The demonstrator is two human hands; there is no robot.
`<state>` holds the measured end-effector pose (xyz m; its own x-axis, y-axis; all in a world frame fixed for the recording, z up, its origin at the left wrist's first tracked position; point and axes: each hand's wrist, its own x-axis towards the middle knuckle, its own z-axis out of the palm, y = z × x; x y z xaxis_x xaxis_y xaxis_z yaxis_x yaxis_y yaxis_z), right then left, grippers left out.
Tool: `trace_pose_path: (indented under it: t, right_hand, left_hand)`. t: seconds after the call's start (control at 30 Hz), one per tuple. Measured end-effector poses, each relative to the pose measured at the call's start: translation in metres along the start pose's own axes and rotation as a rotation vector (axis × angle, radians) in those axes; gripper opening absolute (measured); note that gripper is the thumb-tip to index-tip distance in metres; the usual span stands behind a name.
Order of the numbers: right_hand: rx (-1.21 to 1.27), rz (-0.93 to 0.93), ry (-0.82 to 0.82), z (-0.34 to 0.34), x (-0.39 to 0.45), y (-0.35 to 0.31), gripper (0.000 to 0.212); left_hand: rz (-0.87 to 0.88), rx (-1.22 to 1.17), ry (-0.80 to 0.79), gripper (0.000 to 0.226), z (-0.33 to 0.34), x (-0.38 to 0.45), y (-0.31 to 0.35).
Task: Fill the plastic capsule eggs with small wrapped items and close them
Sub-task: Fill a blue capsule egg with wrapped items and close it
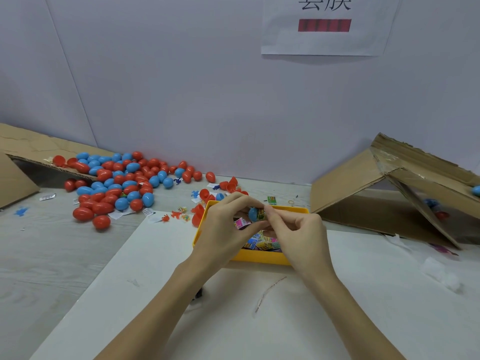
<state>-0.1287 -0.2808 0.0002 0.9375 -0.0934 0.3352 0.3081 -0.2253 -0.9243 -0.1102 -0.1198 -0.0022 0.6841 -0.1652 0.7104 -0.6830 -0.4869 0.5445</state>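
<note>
My left hand (pixel 223 227) holds a blue egg half (pixel 252 213) over the yellow tray (pixel 259 257). My right hand (pixel 293 231) pinches a small green wrapped item (pixel 261 214) at the mouth of that half. Several colourful wrapped items (pixel 262 241) lie in the tray below my hands. A big heap of closed red and blue eggs (pixel 122 183) spreads over the table at the left. Open red egg halves (pixel 228 185) lie just behind the tray.
A tipped cardboard box (pixel 384 193) stands at the right with a few eggs inside. Another cardboard box (pixel 23 157) lies at the far left. Small rubber toys (pixel 176 214) and paper scraps sit left of the tray. A white sheet (pixel 233 307) covers the near table.
</note>
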Motion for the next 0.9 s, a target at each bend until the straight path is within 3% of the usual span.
trace_pose_path:
  t: [0.17, 0.53, 0.7, 0.8, 0.9]
  right_hand:
    - [-0.056, -0.019, 0.016, 0.003, -0.002, -0.001, 0.033]
    - [0.004, 0.04, 0.044, 0.006, 0.004, 0.003, 0.029]
    - [0.024, 0.085, 0.056, -0.001, 0.008, 0.006, 0.025]
    - [0.009, 0.125, 0.019, -0.007, 0.012, 0.008, 0.038]
    - [0.056, 0.185, -0.026, -0.007, 0.014, 0.005, 0.046]
  left_hand:
    - [0.006, 0.075, 0.003, 0.028, 0.002, -0.001, 0.003]
    - [-0.058, 0.084, 0.092, 0.028, 0.012, -0.003, 0.01]
    - [-0.095, -0.074, -0.069, 0.05, 0.001, 0.002, 0.006]
    - [-0.074, -0.089, -0.075, 0.038, -0.001, 0.002, 0.005]
    - [-0.174, -0.143, -0.021, 0.029, 0.001, 0.001, 0.002]
